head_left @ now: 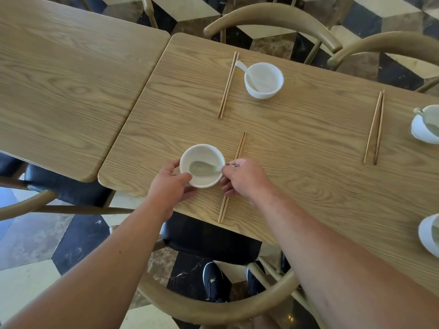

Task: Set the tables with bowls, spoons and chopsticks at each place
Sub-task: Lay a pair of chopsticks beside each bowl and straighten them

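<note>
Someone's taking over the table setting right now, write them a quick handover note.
Left hand cups the near bowl; right hand pinches the handle of the spoon lying in it.
Near chopsticks lie just right of that bowl.
Done: far place has bowl, spoon and chopsticks. A third chopstick pair lies to the right, with two more bowls partly out of frame at the right edge.
Left: release this bowl, then set the bare left table.

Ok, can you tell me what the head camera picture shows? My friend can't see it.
Two bare hands set a white bowl with a spoon on a wooden table: the left hand cups the bowl, the right hand pinches the spoon's handle, over chopsticks. Another bowl, spoon and chopsticks lie across the table.
</note>
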The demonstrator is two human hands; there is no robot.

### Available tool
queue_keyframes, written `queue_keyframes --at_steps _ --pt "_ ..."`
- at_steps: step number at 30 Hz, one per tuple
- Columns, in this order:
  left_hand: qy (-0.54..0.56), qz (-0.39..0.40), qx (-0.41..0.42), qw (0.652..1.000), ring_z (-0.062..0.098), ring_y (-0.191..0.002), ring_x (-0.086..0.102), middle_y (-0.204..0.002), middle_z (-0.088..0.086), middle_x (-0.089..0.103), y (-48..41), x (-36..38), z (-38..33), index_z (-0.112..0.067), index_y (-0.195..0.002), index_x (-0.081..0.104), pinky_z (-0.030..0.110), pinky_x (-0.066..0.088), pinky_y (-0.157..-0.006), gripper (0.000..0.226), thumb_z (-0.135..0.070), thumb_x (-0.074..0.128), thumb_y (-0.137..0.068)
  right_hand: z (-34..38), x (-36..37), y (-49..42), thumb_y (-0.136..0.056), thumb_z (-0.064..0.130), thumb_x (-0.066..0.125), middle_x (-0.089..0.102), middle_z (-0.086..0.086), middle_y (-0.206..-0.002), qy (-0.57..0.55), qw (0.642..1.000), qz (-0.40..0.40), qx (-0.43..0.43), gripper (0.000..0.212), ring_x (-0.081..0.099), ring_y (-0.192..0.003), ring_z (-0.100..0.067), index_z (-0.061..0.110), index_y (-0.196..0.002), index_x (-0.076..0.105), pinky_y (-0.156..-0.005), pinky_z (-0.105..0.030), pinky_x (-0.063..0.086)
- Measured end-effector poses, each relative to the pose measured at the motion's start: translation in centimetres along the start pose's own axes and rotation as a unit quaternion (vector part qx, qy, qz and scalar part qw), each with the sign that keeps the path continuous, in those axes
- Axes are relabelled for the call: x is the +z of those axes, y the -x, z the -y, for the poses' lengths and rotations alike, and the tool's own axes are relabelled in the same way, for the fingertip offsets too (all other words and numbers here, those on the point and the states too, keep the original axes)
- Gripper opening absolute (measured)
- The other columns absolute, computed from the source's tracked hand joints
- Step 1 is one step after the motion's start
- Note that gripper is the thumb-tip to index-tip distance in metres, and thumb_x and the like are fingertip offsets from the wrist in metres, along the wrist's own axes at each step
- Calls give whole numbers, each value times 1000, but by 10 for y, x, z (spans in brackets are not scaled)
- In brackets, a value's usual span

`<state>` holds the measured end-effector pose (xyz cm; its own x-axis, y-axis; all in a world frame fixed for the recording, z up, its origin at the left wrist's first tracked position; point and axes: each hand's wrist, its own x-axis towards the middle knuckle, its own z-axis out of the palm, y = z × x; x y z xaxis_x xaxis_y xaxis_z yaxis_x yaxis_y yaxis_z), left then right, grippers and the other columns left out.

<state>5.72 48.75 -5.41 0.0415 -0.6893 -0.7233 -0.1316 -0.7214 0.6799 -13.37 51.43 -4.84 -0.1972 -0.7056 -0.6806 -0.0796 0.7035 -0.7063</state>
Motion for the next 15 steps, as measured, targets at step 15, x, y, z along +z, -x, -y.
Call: queue_keyframes --at_steps 15 --pt "-442 134 307 832 2 -74 65 -83 -16 70 138 164 -23 -36 -97 68 29 56 -66 10 -46 66 -96 -65 -161 124 -100 35 64 58 11 -69 165 955 -234 -72 16 53 -60 -4 27 -87 64 -50 -19 33"
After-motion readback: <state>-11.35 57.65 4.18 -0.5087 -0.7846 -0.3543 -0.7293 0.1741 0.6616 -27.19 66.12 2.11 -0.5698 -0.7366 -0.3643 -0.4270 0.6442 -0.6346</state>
